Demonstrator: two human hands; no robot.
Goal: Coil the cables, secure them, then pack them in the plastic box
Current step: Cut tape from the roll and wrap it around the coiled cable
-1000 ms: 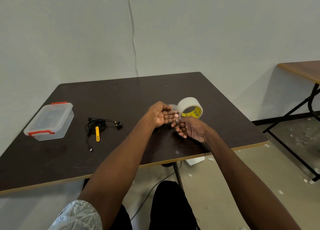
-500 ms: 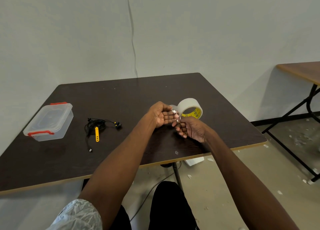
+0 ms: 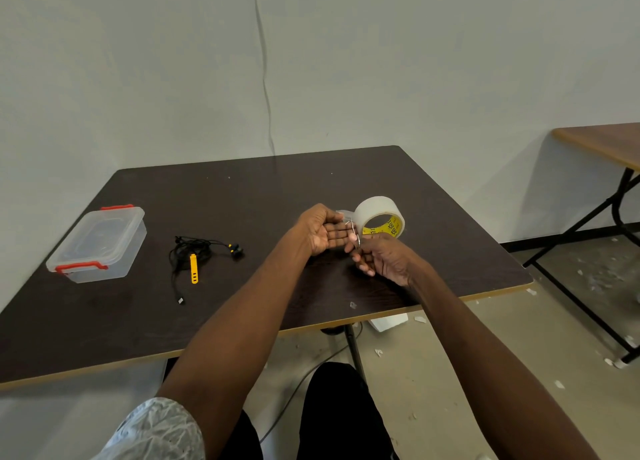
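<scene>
A black cable bundle point(image 3: 191, 249) with earbuds and a yellow strap point(image 3: 194, 268) lies loose on the dark table point(image 3: 242, 196). To its left stands the clear plastic box point(image 3: 98, 244), lid on, with red clips. My left hand point(image 3: 320, 230) pinches the free end of a strip pulled from the clear tape roll point(image 3: 379, 217), which stands on edge on the table. My right hand point(image 3: 384, 260) grips small scissors point(image 3: 354, 232), whose blades sit at the tape strip just off my left fingertips.
A small scrap point(image 3: 352, 305) lies near the table's front edge. A second table point(image 3: 602, 144) stands to the right, and white scraps litter the floor point(image 3: 485, 373). A thin wire point(image 3: 265, 78) hangs down the wall behind.
Both hands stay almost in place at the tape strip. The scissors shift slightly against the strip.
</scene>
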